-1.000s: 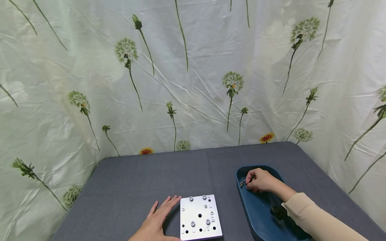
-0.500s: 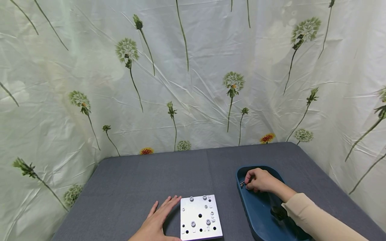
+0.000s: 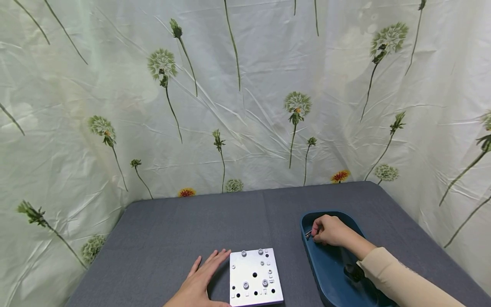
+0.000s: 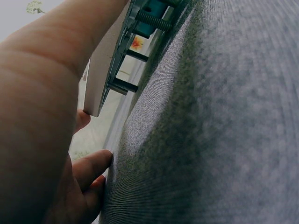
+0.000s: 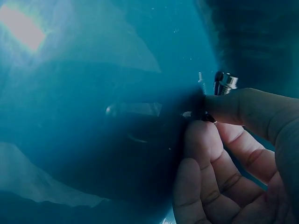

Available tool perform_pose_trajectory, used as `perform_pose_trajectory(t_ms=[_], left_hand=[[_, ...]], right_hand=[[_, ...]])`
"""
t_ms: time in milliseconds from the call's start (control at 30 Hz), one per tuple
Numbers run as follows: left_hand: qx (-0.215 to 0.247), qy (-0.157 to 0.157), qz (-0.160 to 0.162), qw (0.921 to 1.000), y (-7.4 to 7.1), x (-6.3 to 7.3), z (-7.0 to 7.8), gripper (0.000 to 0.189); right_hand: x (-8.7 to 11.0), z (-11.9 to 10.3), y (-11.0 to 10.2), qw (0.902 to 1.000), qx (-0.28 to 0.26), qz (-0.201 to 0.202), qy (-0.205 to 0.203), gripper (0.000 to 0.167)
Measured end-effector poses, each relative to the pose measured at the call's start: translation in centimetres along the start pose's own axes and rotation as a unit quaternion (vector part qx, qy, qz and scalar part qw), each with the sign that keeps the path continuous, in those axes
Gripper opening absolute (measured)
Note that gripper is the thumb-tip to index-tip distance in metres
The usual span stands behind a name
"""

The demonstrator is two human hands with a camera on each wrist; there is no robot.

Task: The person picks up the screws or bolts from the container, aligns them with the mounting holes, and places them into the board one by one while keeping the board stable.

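A square silver metal plate [image 3: 251, 281] with holes and several socket-head screws lies on the table, propped on threaded screw ends [image 4: 124, 85] seen beneath it in the left wrist view. My left hand [image 3: 203, 281] rests along its left side with fingers fairly straight, a fingertip at the far corner and the thumb by the near one. Inside the blue tray [image 3: 314, 266], my right hand [image 3: 330, 230] has thumb and fingers curled together. They pinch at a small metal screw [image 3: 308, 234] by the tray's left wall. A screw head [image 5: 229, 81] shows beside the thumb; the fingers hide part of what they grip.
A dark object [image 3: 353, 272] lies in the tray under my right forearm, partly hidden by the sleeve. The grey cloth-covered table [image 3: 184, 230] extends to a flowered curtain [image 3: 238, 106] behind and at the sides. The tray has raised walls.
My right wrist and sleeve have shifted very slightly, with the fingertips staying at the same spot in the tray. The left hand and the plate keep their places.
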State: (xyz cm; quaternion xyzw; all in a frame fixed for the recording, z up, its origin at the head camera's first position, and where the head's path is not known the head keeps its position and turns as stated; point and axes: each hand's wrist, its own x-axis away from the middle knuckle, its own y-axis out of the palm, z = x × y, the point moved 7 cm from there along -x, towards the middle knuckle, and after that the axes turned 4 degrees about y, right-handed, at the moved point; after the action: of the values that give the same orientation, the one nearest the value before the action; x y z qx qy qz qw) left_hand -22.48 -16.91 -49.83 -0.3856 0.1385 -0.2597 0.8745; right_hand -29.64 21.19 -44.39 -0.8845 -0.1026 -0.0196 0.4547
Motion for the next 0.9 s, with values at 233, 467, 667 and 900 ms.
perform_pose_trajectory(t_ms=[233, 467, 667, 900], left_hand=[[0.000, 0.000, -0.003, 1.0000, 0.04, 0.09, -0.02, 0.105], [-0.006, 0.003, 0.002, 1.0000, 0.08, 0.08, -0.11, 0.105], [-0.008, 0.007, 0.006, 0.9999, 0.07, 0.02, -0.09, 0.107], [-0.007, 0.008, 0.005, 0.9999, 0.05, 0.04, -0.10, 0.106]], right_hand=[[0.08, -0.13, -0.13, 0.9998, 0.012, 0.010, 0.008, 0.017], [0.10, -0.04, -0.27, 0.9994, 0.026, 0.021, 0.001, 0.017], [0.11, 0.08, -0.44, 0.9988, 0.043, 0.025, 0.006, 0.018], [0.07, 0.21, -0.59, 0.9975, 0.062, 0.031, 0.018, 0.019]])
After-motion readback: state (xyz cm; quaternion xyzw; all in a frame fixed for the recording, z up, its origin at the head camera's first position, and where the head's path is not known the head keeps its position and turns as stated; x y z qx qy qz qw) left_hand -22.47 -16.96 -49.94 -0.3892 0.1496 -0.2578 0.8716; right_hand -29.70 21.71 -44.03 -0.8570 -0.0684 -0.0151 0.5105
